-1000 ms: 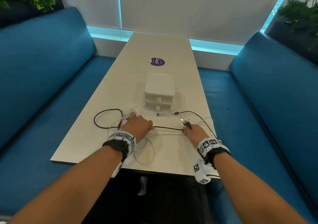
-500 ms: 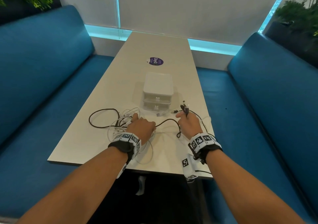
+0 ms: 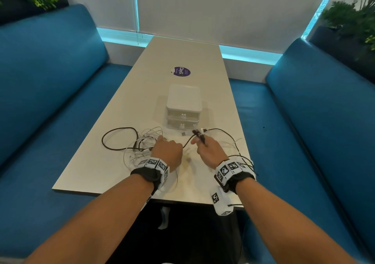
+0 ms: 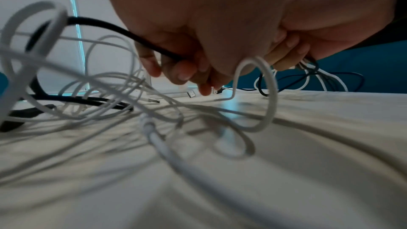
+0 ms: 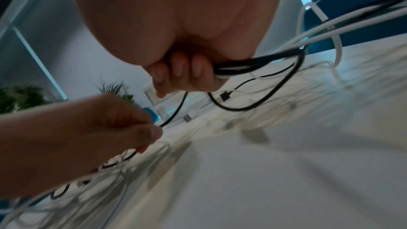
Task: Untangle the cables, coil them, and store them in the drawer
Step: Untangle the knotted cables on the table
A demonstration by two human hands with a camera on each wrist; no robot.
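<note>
While both hands clamp one braided black cable [image 3: 187, 142], thin white cables [image 3: 150, 134] loop tangled, smooth pale table [image 3: 97, 174].

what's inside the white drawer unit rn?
Cannot tell. Both drawers of the white drawer unit are shut, so the contents are hidden. The black cable and white cables all lie outside on the table.

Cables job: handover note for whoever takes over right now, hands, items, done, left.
Left hand grips the black cable over the tangle.
Right hand holds a bunch of black and white cable ends.
White cables lie looped and tangled on the table, in front of the drawer unit; both drawers closed.
Done: nothing coiled or stored.
Left: untangle, coil, open drawer, store.
</note>
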